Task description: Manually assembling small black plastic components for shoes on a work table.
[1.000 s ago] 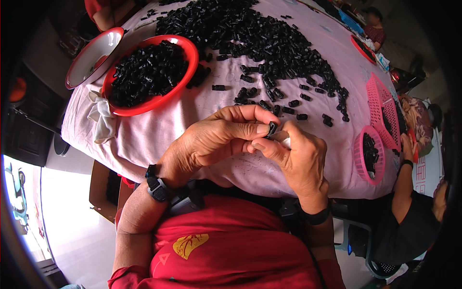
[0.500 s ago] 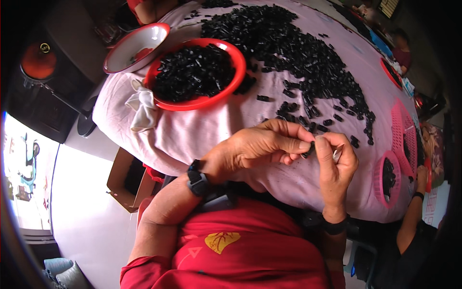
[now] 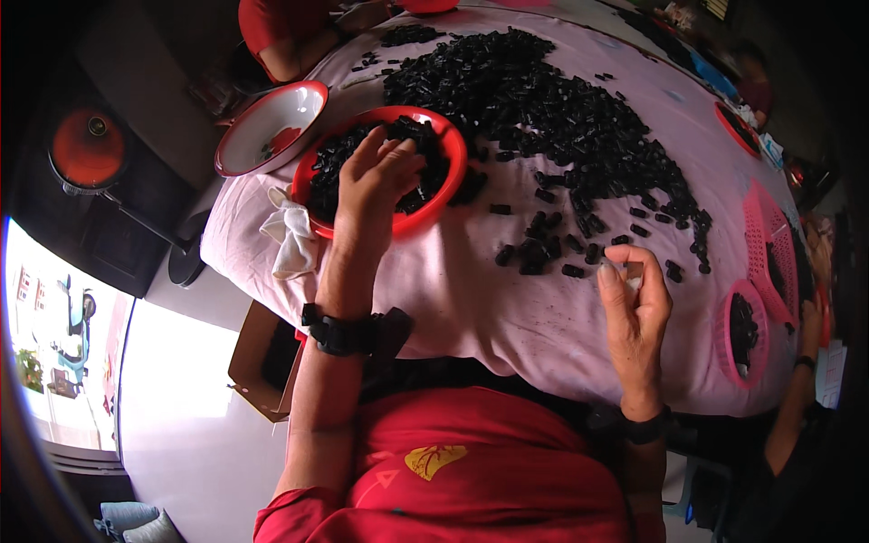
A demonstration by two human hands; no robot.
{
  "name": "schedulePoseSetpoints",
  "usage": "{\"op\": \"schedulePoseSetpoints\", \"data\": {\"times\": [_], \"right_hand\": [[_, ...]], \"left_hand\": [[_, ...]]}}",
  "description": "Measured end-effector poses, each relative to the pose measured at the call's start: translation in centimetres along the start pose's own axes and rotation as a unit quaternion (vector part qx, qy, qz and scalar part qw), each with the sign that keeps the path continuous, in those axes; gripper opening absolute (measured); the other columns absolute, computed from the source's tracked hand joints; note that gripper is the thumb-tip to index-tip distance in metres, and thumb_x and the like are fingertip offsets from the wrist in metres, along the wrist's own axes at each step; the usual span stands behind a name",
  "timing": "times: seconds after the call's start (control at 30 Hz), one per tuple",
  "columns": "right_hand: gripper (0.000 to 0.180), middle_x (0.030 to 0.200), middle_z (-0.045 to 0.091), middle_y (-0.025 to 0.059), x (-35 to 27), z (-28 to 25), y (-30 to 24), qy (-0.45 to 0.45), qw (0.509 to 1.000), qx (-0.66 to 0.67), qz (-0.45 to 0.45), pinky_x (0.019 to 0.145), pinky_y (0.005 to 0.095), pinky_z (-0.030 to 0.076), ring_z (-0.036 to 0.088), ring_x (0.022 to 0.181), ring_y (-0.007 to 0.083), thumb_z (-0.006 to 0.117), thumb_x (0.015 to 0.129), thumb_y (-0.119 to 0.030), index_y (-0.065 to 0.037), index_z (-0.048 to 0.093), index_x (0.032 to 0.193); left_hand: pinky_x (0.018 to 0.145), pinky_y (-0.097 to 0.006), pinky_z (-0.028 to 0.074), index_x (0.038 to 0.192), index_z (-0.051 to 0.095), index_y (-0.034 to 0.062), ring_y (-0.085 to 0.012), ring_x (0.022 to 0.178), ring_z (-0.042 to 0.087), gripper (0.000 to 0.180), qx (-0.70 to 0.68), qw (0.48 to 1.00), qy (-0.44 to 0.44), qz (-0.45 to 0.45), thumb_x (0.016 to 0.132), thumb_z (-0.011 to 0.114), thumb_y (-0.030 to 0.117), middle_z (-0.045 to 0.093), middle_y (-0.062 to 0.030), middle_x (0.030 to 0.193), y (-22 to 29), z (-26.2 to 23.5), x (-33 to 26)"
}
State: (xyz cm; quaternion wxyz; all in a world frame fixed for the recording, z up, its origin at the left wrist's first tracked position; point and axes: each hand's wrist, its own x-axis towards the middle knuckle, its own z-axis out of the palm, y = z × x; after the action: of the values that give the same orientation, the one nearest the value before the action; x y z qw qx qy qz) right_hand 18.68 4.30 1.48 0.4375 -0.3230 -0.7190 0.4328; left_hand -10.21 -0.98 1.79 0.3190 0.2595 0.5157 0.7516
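My left hand is over the red basin, its fingers stretched out and somewhat apart over a heap of small black plastic pieces. I see nothing held in it. Above the near side of the table my right hand has curled fingers, with the thumb raised against the index finger. A small pale object shows between them, its kind too small to make out. Several loose black pieces lie just left of this hand. Behind them spreads a large pile of the same pieces.
A white, red-rimmed basin leans beside the red one, near a white cloth. Pink baskets stand at the right edge of the pink tablecloth. Other people sit at the far left and right. An open cardboard box is below the table's left side.
My left hand has left the black piece beside my right hand and moved left and away from me over the red basin. The right hand stays near its place, still curled.
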Motion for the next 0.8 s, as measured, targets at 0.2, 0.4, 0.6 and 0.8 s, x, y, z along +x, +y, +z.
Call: {"op": "schedulePoseSetpoints", "data": {"times": [0.2,0.4,0.6,0.8], "right_hand": [[0.016,0.074,0.046,-0.0048,0.1,-0.8,0.1,-0.023,1.0,0.022,0.004,0.055,0.0191,0.031,0.036,0.062,0.0018,0.053,0.096,-0.016,-0.002,0.056,0.102],[0.014,0.07,0.049,-0.0028,-0.1,-0.6,0.1,-0.037,0.999,-0.009,0.023,0.055,0.0216,0.035,0.039,0.061,0.0034,0.054,0.096,-0.015,-0.001,0.056,0.099],[0.015,0.077,0.059,0.0006,-0.4,0.4,0.0,-0.041,0.999,0.012,-0.015,0.051,0.0182,0.039,0.049,0.06,0.0014,0.063,0.09,-0.008,0.0,0.056,0.101],[0.034,0.092,0.065,0.0065,-0.4,0.6,-0.3,-0.066,0.991,0.005,-0.117,0.06,0.0198,0.05,0.062,0.073,0.007,0.071,0.084,-0.008,0.001,0.057,0.113]], "left_hand": [[0.067,-0.028,0.05,0.103,0.068,0.0005,-0.0142,0.069,0.062,0.029,0.42,0.864,-0.256,0.104,0.077,0.073,0.013,0.067,-0.0072,0.08,-2.1,2.8,-2.7],[0.068,-0.031,0.051,0.104,0.067,0.002,-0.0184,0.075,0.065,0.029,0.484,0.807,-0.295,0.167,0.077,0.071,0.013,0.066,-0.0096,0.082,-5.3,3.6,-3.6],[0.068,-0.02,0.045,0.113,0.063,0.004,-0.0077,0.075,0.058,0.028,0.115,0.914,-0.365,-0.132,0.088,0.066,0.014,0.062,0.0011,0.088,-2.4,5.5,-4.6],[0.066,-0.02,0.048,0.116,0.059,0.0026,-0.0075,0.078,0.06,0.028,-0.134,0.858,-0.413,-0.273,0.09,0.064,0.013,0.065,-0.0032,0.095,-3.5,6.4,-5.5]]}}
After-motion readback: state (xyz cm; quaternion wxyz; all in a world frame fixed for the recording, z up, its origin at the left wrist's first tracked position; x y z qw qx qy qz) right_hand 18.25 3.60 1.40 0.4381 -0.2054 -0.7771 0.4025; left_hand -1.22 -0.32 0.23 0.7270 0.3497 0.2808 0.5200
